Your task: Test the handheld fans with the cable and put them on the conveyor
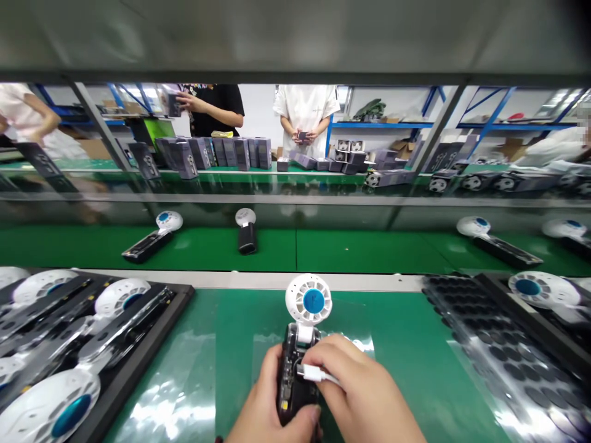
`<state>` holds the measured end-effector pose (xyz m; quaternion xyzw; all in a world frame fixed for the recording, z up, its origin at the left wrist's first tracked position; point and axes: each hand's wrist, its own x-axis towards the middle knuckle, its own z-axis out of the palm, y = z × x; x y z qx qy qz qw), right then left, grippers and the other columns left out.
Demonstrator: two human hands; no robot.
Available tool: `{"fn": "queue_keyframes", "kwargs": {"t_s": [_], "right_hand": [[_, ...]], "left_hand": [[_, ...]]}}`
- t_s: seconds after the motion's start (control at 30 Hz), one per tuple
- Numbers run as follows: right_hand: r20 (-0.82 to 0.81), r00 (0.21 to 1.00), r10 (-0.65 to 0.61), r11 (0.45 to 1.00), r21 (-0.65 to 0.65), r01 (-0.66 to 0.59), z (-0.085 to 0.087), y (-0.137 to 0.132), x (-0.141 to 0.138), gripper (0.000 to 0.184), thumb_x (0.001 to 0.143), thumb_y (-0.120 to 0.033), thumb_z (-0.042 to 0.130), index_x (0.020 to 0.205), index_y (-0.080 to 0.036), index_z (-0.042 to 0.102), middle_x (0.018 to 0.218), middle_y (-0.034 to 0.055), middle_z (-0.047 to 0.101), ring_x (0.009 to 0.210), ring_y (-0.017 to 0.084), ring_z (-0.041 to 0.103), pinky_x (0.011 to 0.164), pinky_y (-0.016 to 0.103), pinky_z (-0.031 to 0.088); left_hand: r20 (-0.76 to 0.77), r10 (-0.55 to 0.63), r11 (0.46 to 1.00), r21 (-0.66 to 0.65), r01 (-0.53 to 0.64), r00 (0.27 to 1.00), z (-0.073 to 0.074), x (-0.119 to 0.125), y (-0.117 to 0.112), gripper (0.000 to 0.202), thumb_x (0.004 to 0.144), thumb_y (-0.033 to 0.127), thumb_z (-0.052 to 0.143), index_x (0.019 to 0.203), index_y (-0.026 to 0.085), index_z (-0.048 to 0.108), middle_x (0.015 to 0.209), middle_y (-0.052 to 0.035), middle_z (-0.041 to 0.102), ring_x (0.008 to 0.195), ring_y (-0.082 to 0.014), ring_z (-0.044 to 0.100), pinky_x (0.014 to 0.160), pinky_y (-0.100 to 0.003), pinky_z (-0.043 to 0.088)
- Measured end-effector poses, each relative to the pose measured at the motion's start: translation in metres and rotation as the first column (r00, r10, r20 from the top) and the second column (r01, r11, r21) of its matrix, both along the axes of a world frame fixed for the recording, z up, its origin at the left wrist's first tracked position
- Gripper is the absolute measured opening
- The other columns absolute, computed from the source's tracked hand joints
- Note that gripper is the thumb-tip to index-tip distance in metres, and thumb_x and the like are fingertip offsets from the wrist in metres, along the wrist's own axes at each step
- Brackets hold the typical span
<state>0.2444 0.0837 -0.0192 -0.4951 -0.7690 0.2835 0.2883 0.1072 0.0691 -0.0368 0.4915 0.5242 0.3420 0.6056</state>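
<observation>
A small handheld fan [308, 300] with a white round head and blue hub stands in front of me over the green mat. My left hand [265, 400] is wrapped round its black handle, whose inner parts show on the front. Between the thumb and fingers of my right hand [357, 384] is a white USB cable [314, 373]. Its metal plug end points left and lies against the handle; whether it sits in a port I cannot tell.
At the left a black tray [170, 326] holds several similar fans. A sheet of black round pads [503, 351] lies at the right beside another tray. More fans lie on the green conveyor belt [351, 246]. Beyond stand boxes [231, 154] and co-workers.
</observation>
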Motion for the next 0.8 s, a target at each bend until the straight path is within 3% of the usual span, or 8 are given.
{"fn": "queue_keyframes", "kwargs": {"t_s": [0.27, 0.47, 0.63, 0.7, 0.8], "right_hand": [[0.022, 1.0, -0.001, 0.986, 0.169, -0.003, -0.007, -0.002, -0.002, 0.032, 0.06, -0.006, 0.031, 0.08, -0.026, 0.047, 0.081, -0.0031, 0.056, 0.067, 0.016, 0.052, 0.058, 0.026, 0.043], [0.109, 0.994, -0.027, 0.985, 0.171, 0.008, -0.006, -0.004, -0.003, 0.031, 0.059, -0.005, 0.033, 0.076, -0.025, 0.05, 0.077, -0.0021, 0.055, 0.063, 0.016, 0.054, 0.053, 0.023, 0.043], [0.078, 0.99, -0.117, 0.991, 0.082, 0.111, -0.006, -0.006, -0.006, 0.033, 0.066, -0.01, 0.033, 0.089, -0.028, 0.05, 0.093, 0.0004, 0.052, 0.063, 0.016, 0.055, 0.055, 0.026, 0.044], [-0.015, 0.989, -0.15, 0.989, 0.007, 0.15, -0.004, -0.003, -0.003, 0.026, 0.071, -0.015, 0.036, 0.091, -0.027, 0.048, 0.084, -0.0002, 0.053, 0.06, 0.015, 0.053, 0.055, 0.024, 0.043], [-0.094, 0.977, -0.191, 0.974, -0.144, 0.177, 0.003, 0.001, 0.007, 0.008, 0.079, -0.028, 0.037, 0.077, -0.024, 0.044, 0.06, -0.005, 0.05, 0.052, 0.014, 0.048, 0.049, 0.021, 0.037]], "left_hand": [[-0.013, 0.047, 0.999, 0.024, -0.047, 0.999, 0.003, 0.002, 0.0, 0.05, 0.059, 0.016, 0.047, 0.106, 0.018, 0.032, 0.079, -0.001, 0.061, 0.06, -0.0142, 0.059, 0.059, -0.025, 0.048], [-0.095, 0.068, 0.998, 0.014, -0.067, 0.993, 0.004, 0.004, -0.001, 0.051, 0.058, 0.015, 0.048, 0.107, 0.017, 0.034, 0.084, -0.0032, 0.062, 0.066, -0.0167, 0.059, 0.063, -0.027, 0.047], [-0.052, 0.051, 0.998, 0.025, -0.05, 0.997, -0.003, -0.001, -0.001, 0.053, 0.058, 0.015, 0.051, 0.108, 0.019, 0.034, 0.087, -0.0038, 0.06, 0.079, -0.0194, 0.057, 0.073, -0.029, 0.042], [0.049, 0.005, 0.999, 0.038, -0.007, 0.999, -0.007, -0.004, -0.001, 0.054, 0.059, 0.019, 0.055, 0.108, 0.019, 0.033, 0.088, -0.0041, 0.058, 0.081, -0.0198, 0.054, 0.073, -0.03, 0.04], [0.252, -0.05, 0.999, 0.023, 0.046, 0.967, -0.008, -0.009, 0.0, 0.058, 0.059, 0.026, 0.063, 0.109, 0.021, 0.033, 0.09, -0.0029, 0.055, 0.077, -0.0165, 0.054, 0.067, -0.027, 0.039]]}}
